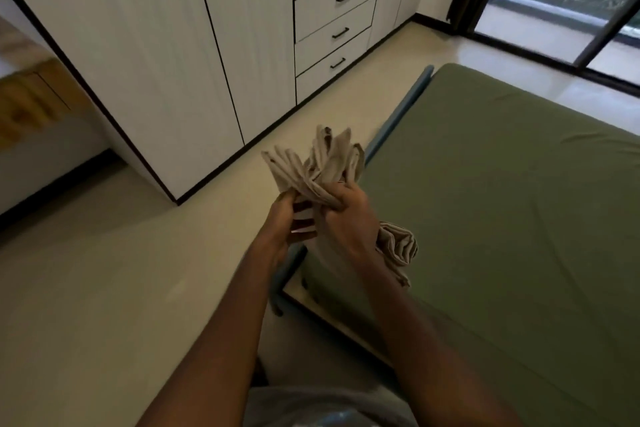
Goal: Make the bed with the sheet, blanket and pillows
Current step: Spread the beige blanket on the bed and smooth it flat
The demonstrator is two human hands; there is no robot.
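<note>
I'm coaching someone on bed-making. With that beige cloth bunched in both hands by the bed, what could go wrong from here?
1. The beige cloth is bunched tight between the left hand and right hand; shaken out like this, it may open twisted or crooked.
2. Its loose end hangs below the right hand; it could snag on the blue bed frame or drag on the floor.
</note>
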